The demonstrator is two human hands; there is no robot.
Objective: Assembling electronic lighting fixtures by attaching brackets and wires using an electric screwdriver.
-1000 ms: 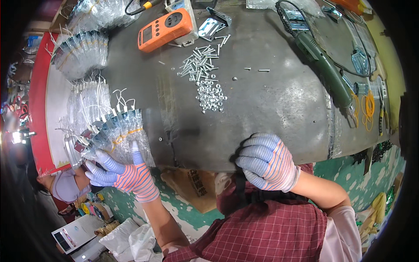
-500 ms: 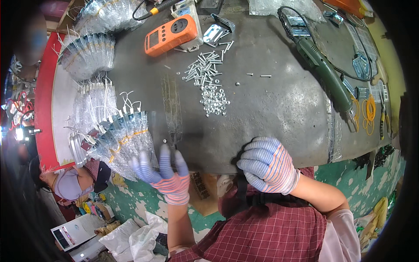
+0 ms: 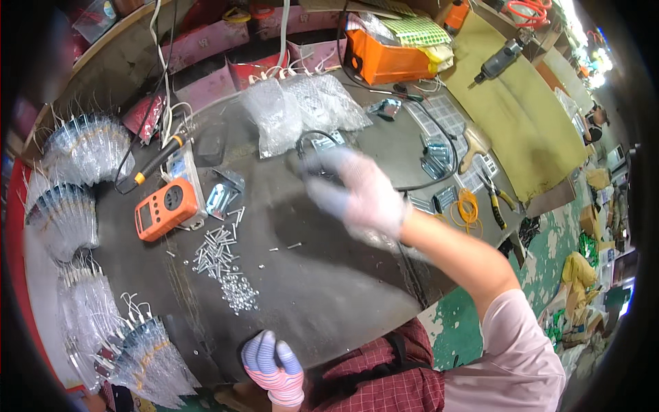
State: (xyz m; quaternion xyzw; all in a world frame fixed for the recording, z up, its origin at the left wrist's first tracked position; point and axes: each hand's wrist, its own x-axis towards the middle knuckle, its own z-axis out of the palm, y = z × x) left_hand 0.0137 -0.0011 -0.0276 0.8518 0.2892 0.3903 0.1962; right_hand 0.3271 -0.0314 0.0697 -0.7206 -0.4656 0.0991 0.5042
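My right hand [image 3: 360, 196], in a pale striped glove, is stretched over the middle of the table and smeared by motion. It covers the place where a black cable [image 3: 317, 134] runs down; any tool beneath it is hidden, and its grip cannot be made out. My left hand [image 3: 274, 367], in a blue and orange striped glove, rests by the near table edge, fingers loosely bent and slightly apart, with nothing visible in it. Between the hands and the orange meter [image 3: 165, 209] lie a pile of screws [image 3: 214, 253] and a heap of nuts [image 3: 239, 294].
Bundles of bubble-wrapped parts with white wires [image 3: 141, 353] line the left side. Bubble-wrap packs [image 3: 274, 113] and an orange bin [image 3: 384, 58] stand at the back. Right lie pliers [image 3: 495, 202], an orange cord coil [image 3: 467, 206] and a brush [image 3: 473, 147]. A power tool [image 3: 498, 62] hangs above.
The view has swung to the right. My right hand has gone from the near table edge out over the table, where the dark green tool lay. My left hand's fingers have drawn in.
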